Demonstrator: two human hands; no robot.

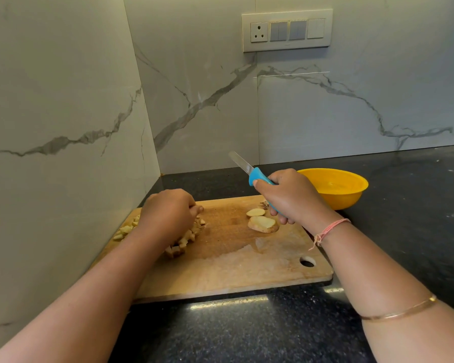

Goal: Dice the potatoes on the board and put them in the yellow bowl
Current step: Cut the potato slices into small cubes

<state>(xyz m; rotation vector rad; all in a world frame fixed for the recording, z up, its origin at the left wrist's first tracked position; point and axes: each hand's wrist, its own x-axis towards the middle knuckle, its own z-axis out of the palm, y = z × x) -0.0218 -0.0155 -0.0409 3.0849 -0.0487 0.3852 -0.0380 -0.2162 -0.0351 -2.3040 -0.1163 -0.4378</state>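
Step in hand: dicing partly done, transfer not begun.

My left hand (168, 213) sits knuckles-up on the heap of diced potato (192, 231) at the left end of the board (233, 268). The fingers are curled down into the heap. I cannot tell whether they have closed on any pieces, as the fingertips are hidden.

My right hand (291, 197) is wrapped firmly round the blue handle of the knife (257, 176). The blade is lifted clear of the board and points up and away to the left.

Two potato slices (262, 223) lie uncut just beside the right hand, well apart from the heap. The yellow bowl (338, 195) stands on the counter (247, 331) behind the board's right end. I see no potato in it.

Judgement: the next move is either to lower the blade onto the slices or to scoop the dice. Carrying the dice to the bowl means crossing the raised knife, so the blade should go down first.
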